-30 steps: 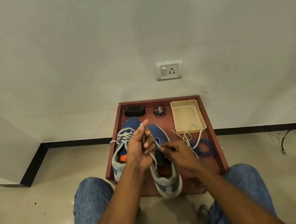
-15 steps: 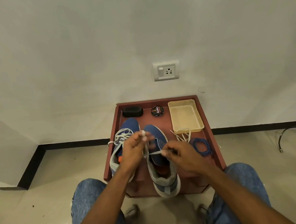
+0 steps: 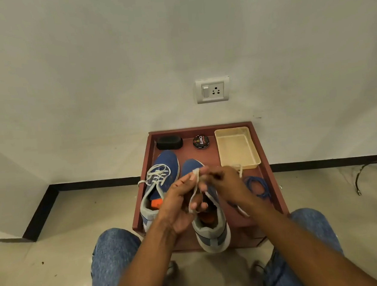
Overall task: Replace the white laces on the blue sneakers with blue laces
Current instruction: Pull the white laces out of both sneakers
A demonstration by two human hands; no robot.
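Two blue sneakers stand side by side on a low red-brown table [image 3: 271,166]. The left sneaker [image 3: 161,178] still carries its white laces. The right sneaker [image 3: 213,230] has none in its eyelets that I can see. Above it my left hand [image 3: 178,203] holds a loose white lace [image 3: 194,191], wound over its fingers. My right hand [image 3: 228,184] pinches the same lace close to the left fingertips, and the lace's tail trails down to the right. A coil of blue laces [image 3: 256,186] lies on the table right of my right hand.
A cream plastic tray [image 3: 237,147] sits at the table's back right. A round shoe-polish tin [image 3: 201,141] and a black brush [image 3: 169,142] stand along the back edge. Wall with a socket [image 3: 213,90] behind. My knees in jeans flank the table's front.
The hands have come together above the right sneaker and the white lace, which trailed toward the tray, is now gathered around my left fingers. The view has shifted slightly.
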